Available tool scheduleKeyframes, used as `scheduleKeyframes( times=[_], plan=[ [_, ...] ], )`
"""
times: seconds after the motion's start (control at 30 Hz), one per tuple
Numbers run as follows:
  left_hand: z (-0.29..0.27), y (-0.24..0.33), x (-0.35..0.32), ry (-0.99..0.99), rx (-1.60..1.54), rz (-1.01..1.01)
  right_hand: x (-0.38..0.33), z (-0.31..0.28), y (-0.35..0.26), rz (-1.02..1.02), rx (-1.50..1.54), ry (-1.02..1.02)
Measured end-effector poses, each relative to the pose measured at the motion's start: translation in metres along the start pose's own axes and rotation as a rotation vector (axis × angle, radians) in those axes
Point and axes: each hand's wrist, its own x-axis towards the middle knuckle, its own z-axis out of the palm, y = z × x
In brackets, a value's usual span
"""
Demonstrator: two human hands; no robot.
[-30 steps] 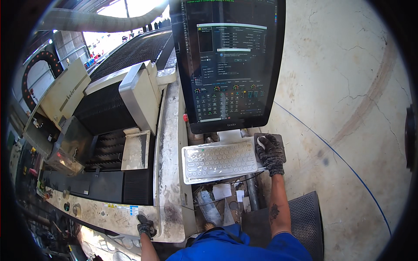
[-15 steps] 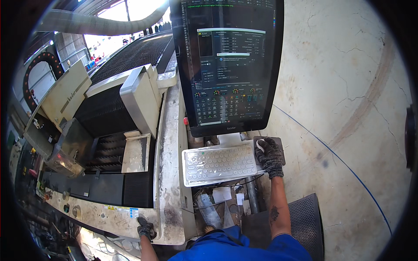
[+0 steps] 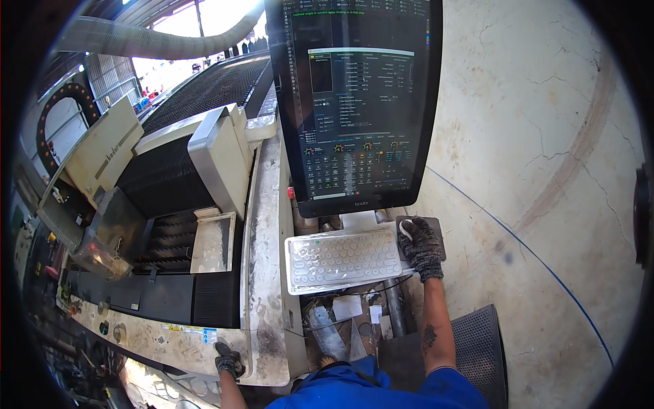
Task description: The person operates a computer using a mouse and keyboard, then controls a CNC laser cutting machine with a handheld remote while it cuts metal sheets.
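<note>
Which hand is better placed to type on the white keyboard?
Right, probably. The gloved right hand rests on a mouse right beside the white keyboard. The gloved left hand grips the machine's worn white edge, well below it.

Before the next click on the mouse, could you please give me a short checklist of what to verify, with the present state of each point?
1. Right hand on the mouse: ok, the gloved hand covers it beside the white keyboard.
2. Left hand away from moving parts: ok, it rests on the front edge of the machine frame.
3. Monitor switched on and facing the person: ok, a dark control screen is lit.
4. Pointer position on the screen: cannot tell, too small.
5. Cutting bed free of people: cannot tell, only part is visible.
</note>
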Motion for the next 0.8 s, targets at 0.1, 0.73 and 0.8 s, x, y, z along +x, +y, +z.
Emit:
scheduleKeyframes(
  times=[0.1, 0.73, 0.8],
  plan=[
    [0.000, 0.001, -0.007, -0.002, 0.007, 0.046, 0.000, 0.001, 0.003, -0.007, -0.019, -0.004],
    [-0.001, -0.002, -0.021, 0.068, -0.097, 0.051, -0.003, 0.005, 0.006, 0.018, 0.014, -0.040],
    [-0.003, 0.013, -0.038, 0.082, -0.055, 0.045, -0.002, 0.008, 0.011, 0.018, -0.027, -0.043]
  ],
)
